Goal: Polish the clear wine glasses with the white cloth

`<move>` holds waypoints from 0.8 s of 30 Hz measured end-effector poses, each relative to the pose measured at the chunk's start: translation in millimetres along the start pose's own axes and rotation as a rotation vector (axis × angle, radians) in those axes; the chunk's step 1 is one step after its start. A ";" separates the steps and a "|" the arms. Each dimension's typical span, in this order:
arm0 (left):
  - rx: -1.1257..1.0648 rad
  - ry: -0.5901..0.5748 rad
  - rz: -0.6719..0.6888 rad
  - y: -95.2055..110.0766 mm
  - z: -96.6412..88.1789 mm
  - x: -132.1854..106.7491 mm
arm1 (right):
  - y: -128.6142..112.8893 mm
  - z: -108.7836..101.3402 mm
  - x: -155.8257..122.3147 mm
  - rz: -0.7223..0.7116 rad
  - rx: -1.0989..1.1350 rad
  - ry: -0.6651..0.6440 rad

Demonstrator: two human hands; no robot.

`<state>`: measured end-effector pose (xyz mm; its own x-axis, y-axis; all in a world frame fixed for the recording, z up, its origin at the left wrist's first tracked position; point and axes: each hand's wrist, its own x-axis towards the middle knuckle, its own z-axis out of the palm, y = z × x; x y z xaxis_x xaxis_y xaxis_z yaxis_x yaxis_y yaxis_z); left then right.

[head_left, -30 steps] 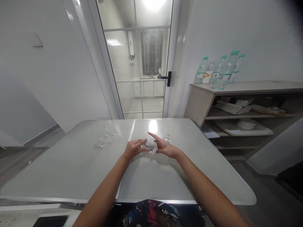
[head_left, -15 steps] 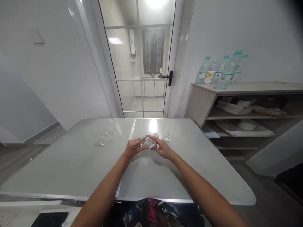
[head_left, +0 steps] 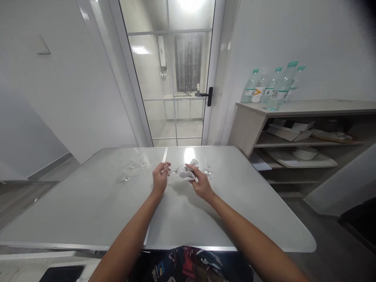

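Above the far middle of the table (head_left: 88, 203), a clear stemmed glass (head_left: 178, 171) is held sideways, bowl to the right. Left hand (head_left: 160, 179) pinches its stem end; right hand (head_left: 201, 185) clasps a white cloth (head_left: 191, 167) wrapped round the bowl.

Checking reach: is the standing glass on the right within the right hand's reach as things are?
Probably yes: the standing glass sits just past the right hand, nothing between, but that hand holds a cloth against the held glass.
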<state>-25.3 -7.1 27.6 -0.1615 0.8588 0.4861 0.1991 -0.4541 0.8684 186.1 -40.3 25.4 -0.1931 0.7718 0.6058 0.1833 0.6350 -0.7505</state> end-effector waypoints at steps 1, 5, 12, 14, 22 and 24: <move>-0.064 -0.026 -0.101 -2.2 2.9 0.6 | 0.6 -0.5 -0.7 -0.011 -0.028 -0.003; -0.140 -0.146 -0.259 -11.5 10.3 -0.4 | 3.0 -1.5 1.2 0.043 0.016 0.001; 0.144 -0.098 0.152 -3.2 5.0 -3.9 | 15.5 2.1 7.0 0.375 0.359 0.035; 0.104 -0.127 0.163 -2.1 4.8 -4.1 | 17.8 2.1 7.1 0.388 0.391 0.030; -0.243 -0.165 -0.270 -20.3 13.8 -4.6 | 8.5 -2.2 5.0 0.092 0.084 -0.053; -0.174 -0.124 -0.225 -20.9 13.5 -4.7 | 8.0 -1.7 5.2 0.143 0.157 -0.039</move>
<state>-15.6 1.6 5.9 -0.0614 0.9600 0.2731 0.0011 -0.2736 0.9619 188.2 -31.1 23.0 -0.2133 0.8498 0.4821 0.0598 0.5039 -0.8617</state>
